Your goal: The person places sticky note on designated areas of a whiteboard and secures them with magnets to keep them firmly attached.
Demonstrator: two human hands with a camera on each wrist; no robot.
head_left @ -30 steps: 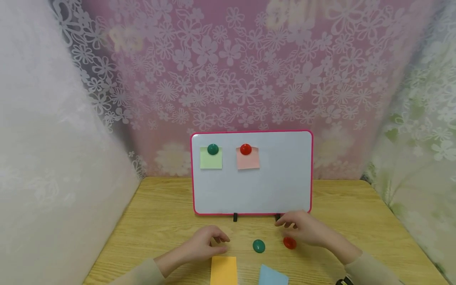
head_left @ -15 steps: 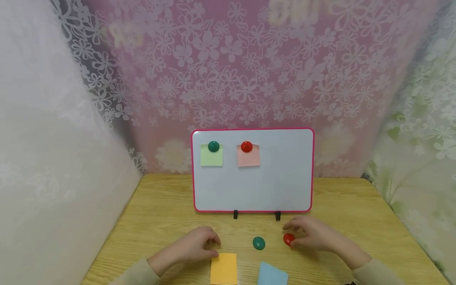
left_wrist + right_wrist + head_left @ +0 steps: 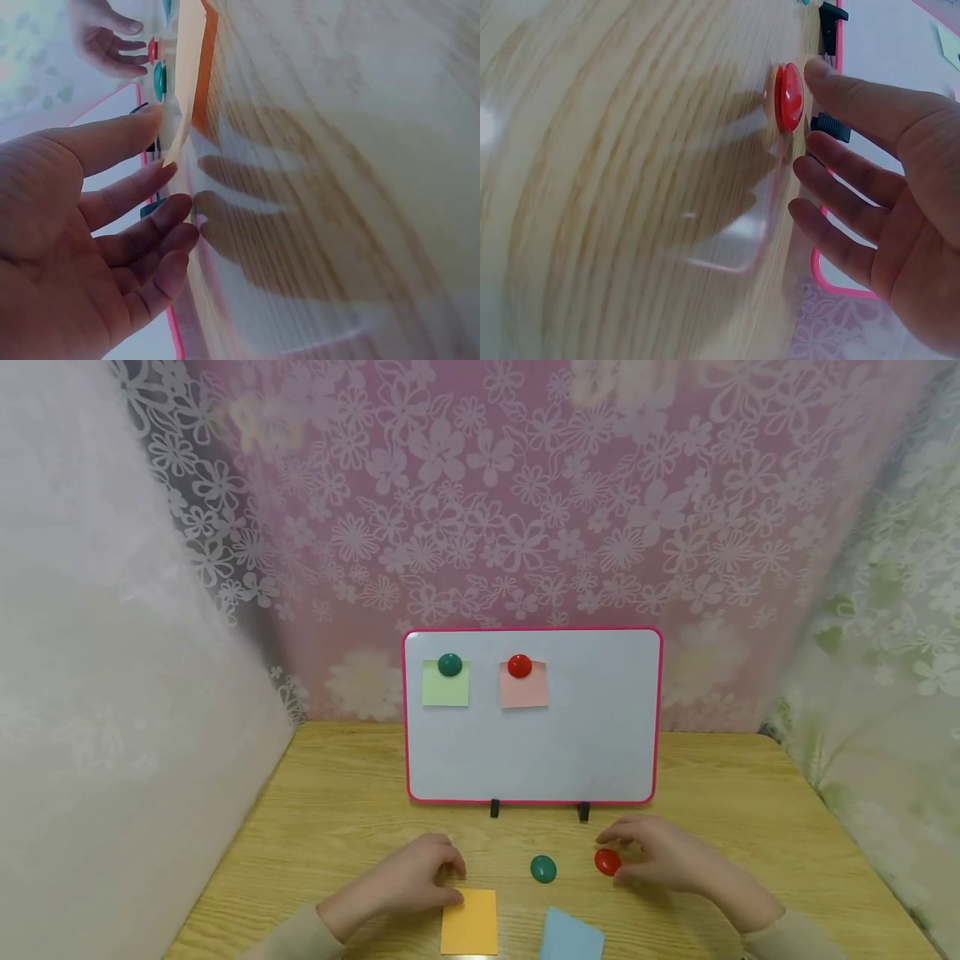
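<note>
My left hand [image 3: 408, 878] is at the far-left corner of the orange sticky-note pad [image 3: 469, 923]. In the left wrist view the thumb of the left hand [image 3: 90, 217] lies by the pad's lifted edge [image 3: 187, 82], fingers loosely bent; whether it pinches the paper I cannot tell. On the table, my right hand [image 3: 667, 855] has its thumb and fingers spread beside the red magnet [image 3: 607, 862]. From the right wrist, the thumb of that hand [image 3: 885, 187] is close to the red magnet [image 3: 792, 97], with nothing gripped. A green magnet [image 3: 543, 868] lies between the hands.
A whiteboard [image 3: 600, 718] stands behind on black feet [image 3: 583, 812], bearing a green note [image 3: 446, 692] under a green magnet [image 3: 450, 665] and a pink note [image 3: 524, 692] under a red magnet [image 3: 520, 666]. Blue paper [image 3: 572, 935] lies at the near edge.
The left hand has shifted slightly left and toward the orange pad, its thumb now at the corner. My right hand has moved right and nearer, its thumb coming beside the red magnet.
</note>
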